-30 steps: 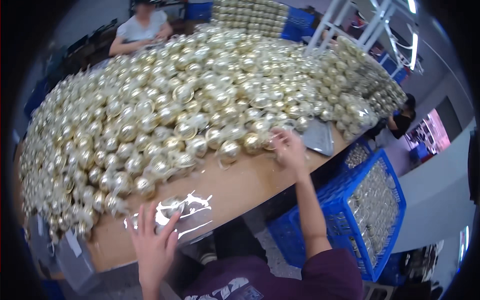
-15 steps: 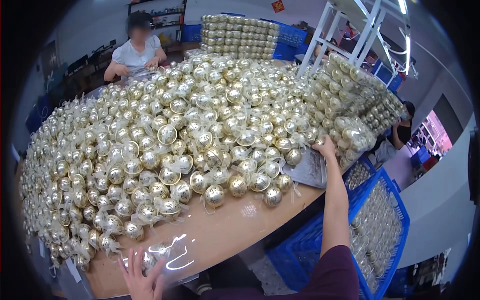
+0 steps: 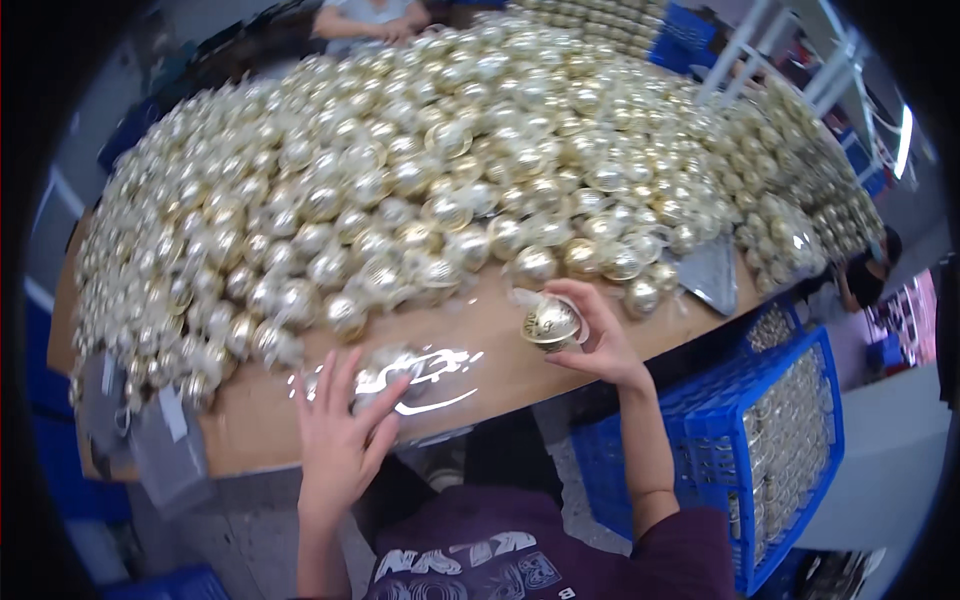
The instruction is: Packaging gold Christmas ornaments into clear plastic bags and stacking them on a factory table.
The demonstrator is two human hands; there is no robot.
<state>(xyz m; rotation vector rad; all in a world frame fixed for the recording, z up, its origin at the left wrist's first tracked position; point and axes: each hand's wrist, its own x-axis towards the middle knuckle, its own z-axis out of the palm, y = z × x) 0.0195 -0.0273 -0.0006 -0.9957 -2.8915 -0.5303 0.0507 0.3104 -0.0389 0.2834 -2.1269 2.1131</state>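
Observation:
My right hand [image 3: 608,345] grips a shiny gold ball ornament [image 3: 551,322] with dark markings, thumb below and fingers around its right side, just above the table [image 3: 500,385]. To its left my left hand [image 3: 342,440] has its fingers spread, the fingertips at a glossy transparent plastic pack [image 3: 435,372] on the table near the front edge. What lies inside that pack is partly hidden by glare and my fingers. Beyond both hands rises a large heap of similar gold balls [image 3: 410,175], many with pale sheer ribbons.
A blue crate [image 3: 740,480] filled with balls stands to the right of the table. Grey flat bags [image 3: 165,455] hang over the left edge, and a grey tray [image 3: 708,275] lies at the right. Bagged balls [image 3: 785,240] are stacked behind it. Another person [image 3: 370,20] sits across the heap.
My right hand has come back from the heap's right side toward the middle, now with a gold ball. The view has tilted down. My left hand stays spread by the plastic pack.

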